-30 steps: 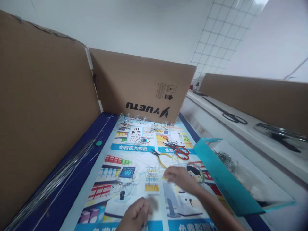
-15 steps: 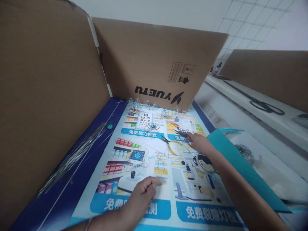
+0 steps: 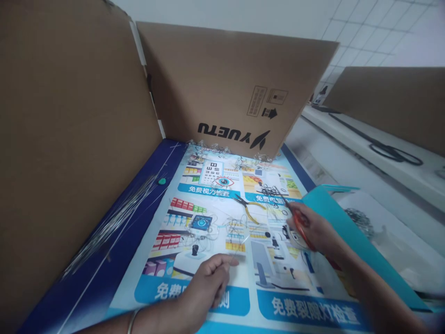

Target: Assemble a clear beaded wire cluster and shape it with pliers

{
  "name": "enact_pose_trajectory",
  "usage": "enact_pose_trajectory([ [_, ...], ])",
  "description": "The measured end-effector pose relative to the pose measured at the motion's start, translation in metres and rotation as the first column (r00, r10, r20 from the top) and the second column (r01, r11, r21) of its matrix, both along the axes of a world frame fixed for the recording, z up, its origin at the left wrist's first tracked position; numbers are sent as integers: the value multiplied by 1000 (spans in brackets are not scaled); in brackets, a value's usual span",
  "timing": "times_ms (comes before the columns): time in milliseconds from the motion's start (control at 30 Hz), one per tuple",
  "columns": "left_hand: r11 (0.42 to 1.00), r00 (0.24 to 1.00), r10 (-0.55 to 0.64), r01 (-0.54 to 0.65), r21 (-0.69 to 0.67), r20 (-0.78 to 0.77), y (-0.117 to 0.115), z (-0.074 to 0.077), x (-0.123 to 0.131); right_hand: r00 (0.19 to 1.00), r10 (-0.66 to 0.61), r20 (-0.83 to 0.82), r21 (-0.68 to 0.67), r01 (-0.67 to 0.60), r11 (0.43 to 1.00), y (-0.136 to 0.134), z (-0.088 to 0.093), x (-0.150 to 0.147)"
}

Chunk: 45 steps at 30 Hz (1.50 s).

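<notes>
My left hand (image 3: 212,283) is closed in a pinch above the printed sheet (image 3: 252,278). A thin, clear or silvery wire (image 3: 239,248) rises from its fingertips toward the upper right. My right hand (image 3: 318,229) grips red-handled scissors (image 3: 301,225), whose narrow dark end points up and left. By their tip lies a small heap of dark rings (image 3: 269,190). Yellow-handled pliers (image 3: 251,209) rest between the hands, farther off. Loose curled wire pieces (image 3: 203,243) are scattered on the sheet.
A bundle of long straight wires (image 3: 111,220) lies at left, near a small green lump (image 3: 162,181). Cardboard panels (image 3: 208,79) stand at the left and back. Clear small pieces (image 3: 215,147) line the back edge. A teal folder (image 3: 365,246) lies at right.
My right hand has drawn back toward the lower right, lifting the scissors from beside the dark rings. My left hand stays nearly in place; the wire at its fingertips now shows. The view has shifted slightly.
</notes>
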<state>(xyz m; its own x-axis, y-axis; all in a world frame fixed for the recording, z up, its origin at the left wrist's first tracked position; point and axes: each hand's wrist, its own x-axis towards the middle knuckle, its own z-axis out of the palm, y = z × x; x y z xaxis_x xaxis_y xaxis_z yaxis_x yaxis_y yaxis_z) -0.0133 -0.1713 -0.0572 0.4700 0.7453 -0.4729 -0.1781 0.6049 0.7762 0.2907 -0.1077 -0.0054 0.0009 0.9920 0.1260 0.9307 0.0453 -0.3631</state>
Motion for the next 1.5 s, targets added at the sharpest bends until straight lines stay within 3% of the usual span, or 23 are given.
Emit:
enact_pose_trajectory([
  [100, 1000, 999, 11, -10, 28, -37, 0, 0, 0, 967, 184, -175, -78, -200, 977, -35, 0, -17],
  [300, 998, 998, 45, -42, 55, -50, -2, 2, 2, 889, 320, -327, -227, -403, 886, -86, 0, -56],
  [500, 996, 997, -12, 19, 91, -75, -6, 7, 2, 861, 318, -398, -355, -464, 812, -90, 7, -88],
  [700, 978, 989, -52, 79, 193, -141, -7, 13, 2, 824, 288, -489, -474, -528, 705, -85, 14, -99],
  [1500, 980, 990, -83, 102, 173, -116, -9, 13, 2, 818, 311, -484, -459, -540, 705, -85, 10, -100],
])
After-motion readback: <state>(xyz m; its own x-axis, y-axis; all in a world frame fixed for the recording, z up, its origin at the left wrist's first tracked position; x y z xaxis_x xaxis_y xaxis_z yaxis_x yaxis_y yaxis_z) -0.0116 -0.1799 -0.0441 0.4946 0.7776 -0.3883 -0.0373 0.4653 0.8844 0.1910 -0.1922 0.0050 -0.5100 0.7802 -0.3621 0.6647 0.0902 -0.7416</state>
